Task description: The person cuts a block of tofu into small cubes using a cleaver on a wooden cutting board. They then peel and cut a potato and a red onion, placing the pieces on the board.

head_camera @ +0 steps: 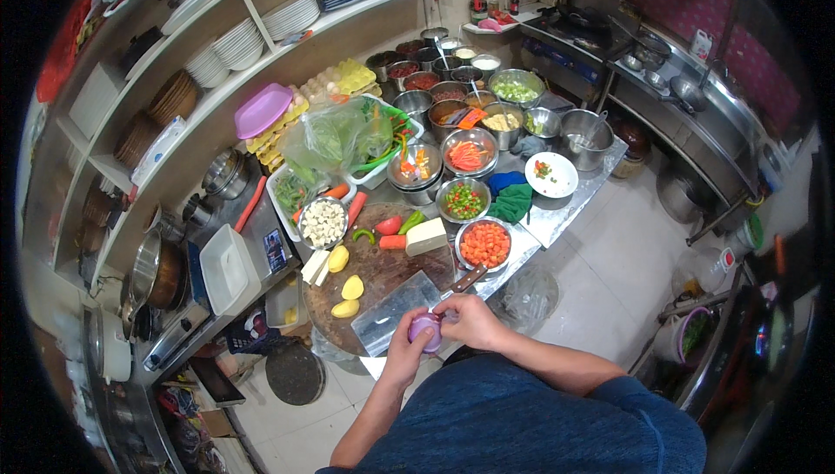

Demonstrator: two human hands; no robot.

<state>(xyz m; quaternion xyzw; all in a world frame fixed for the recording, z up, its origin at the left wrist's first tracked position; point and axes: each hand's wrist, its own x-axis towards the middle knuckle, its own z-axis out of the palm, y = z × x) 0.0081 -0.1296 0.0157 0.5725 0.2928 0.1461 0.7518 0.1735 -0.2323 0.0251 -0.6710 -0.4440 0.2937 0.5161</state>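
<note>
A purple onion [425,332] is held in my left hand [406,347], close to my body at the near edge of the round wooden chopping board [378,213]. The fingertips of my right hand [471,321] touch the onion's upper right side; whether they grip a piece of skin cannot be told. Just beyond my hands a cleaver [396,312] lies flat, its wooden handle [468,278] pointing to the upper right. Peeled yellow potato pieces [352,287], white strips [316,268], a pale block [426,237], a carrot piece [393,242] and green pepper [411,221] rest on the board.
Bowls of diced carrot [484,244], chopped peppers [463,200] and white cubes [323,221] ring the board. Farther back stand several metal pots [413,106] and a plastic bag of greens [326,131]. A white tray [228,268] lies left; a stove [580,30] stands back right.
</note>
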